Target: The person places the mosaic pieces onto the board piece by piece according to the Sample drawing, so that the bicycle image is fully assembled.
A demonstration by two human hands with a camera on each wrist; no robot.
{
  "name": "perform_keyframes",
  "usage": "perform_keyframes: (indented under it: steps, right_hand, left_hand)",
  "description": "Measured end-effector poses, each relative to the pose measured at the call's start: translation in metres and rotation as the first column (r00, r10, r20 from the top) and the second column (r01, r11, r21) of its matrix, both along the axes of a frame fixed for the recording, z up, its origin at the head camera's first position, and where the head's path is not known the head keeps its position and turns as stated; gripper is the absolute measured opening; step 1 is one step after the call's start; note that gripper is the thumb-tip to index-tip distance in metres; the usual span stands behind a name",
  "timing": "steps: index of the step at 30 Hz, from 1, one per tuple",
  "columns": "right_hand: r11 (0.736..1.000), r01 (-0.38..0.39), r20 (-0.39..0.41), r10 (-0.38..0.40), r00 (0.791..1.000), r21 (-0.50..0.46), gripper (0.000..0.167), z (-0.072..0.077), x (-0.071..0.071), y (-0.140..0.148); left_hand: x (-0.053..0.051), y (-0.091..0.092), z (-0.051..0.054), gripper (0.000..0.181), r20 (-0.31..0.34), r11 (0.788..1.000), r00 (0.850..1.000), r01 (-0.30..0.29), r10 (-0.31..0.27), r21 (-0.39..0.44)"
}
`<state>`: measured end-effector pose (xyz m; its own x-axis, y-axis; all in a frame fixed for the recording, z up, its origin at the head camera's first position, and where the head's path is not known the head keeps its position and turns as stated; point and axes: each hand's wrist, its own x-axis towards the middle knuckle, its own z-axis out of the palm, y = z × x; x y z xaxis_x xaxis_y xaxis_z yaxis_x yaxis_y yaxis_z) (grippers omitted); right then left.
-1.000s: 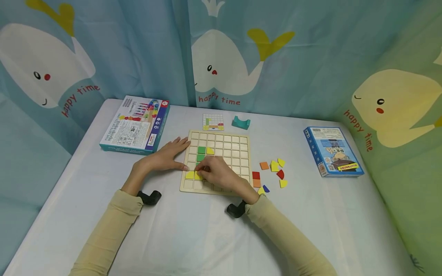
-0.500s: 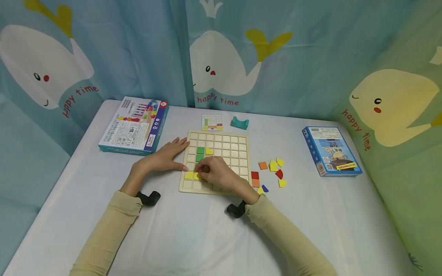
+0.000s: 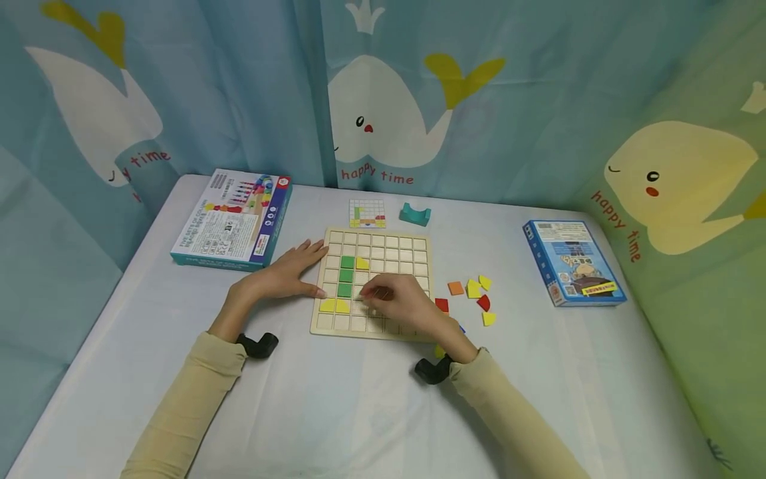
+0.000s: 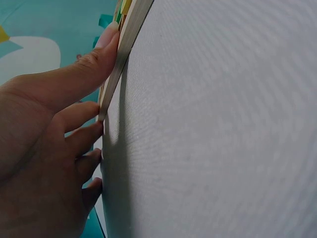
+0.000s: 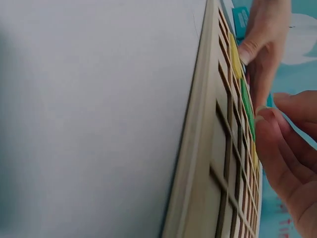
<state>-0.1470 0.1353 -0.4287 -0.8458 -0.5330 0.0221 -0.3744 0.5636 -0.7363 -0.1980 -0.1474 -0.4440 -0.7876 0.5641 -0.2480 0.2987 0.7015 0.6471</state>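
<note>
A wooden grid board point(image 3: 397, 243) lies on the table. Set in its cells are several green square tiles point(image 3: 346, 276) in a column, a yellow tile point(image 3: 362, 263) beside the top one, and two yellow tiles point(image 3: 334, 305) low on the left. My left hand point(image 3: 290, 271) rests at the board's left edge, its thumb point(image 4: 94, 62) on the rim and its fingers against the side. Over the board's lower middle hovers my right hand point(image 3: 401, 301), fingers loosely bent. Between its thumb and forefinger point(image 5: 275, 144) no tile shows. The hand hides some cells beneath it.
Loose yellow, red and orange pieces point(image 3: 473, 288) lie right of the board; the right forearm covers some. Behind it are a pattern card point(image 3: 368, 213) and a teal stand point(image 3: 415, 214). A white-and-teal box point(image 3: 233, 219) lies left, a blue box point(image 3: 574, 263) right.
My right hand has moved right, off the yellow tile at the board's lower left, uncovering that tile and the lowest green one. My left hand stays in place.
</note>
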Motion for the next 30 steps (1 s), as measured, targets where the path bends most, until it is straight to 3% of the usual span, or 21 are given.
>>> perform_keyframes:
  steps: [14,30]
  right_hand:
    - [0.992,0.123,-0.008,-0.123,0.992,0.019,0.011,0.007,0.028,0.060]
    - [0.962,0.255,-0.027,-0.254,0.967,0.094,0.015,-0.003,0.052,0.116]
  left_hand:
    - [0.001,0.001,0.002,0.100,0.002,1.000,1.000,-0.001,0.001,0.002]
    - [0.000,0.001,-0.001,0.099,-0.010,1.000,1.000,-0.001,0.001,0.003]
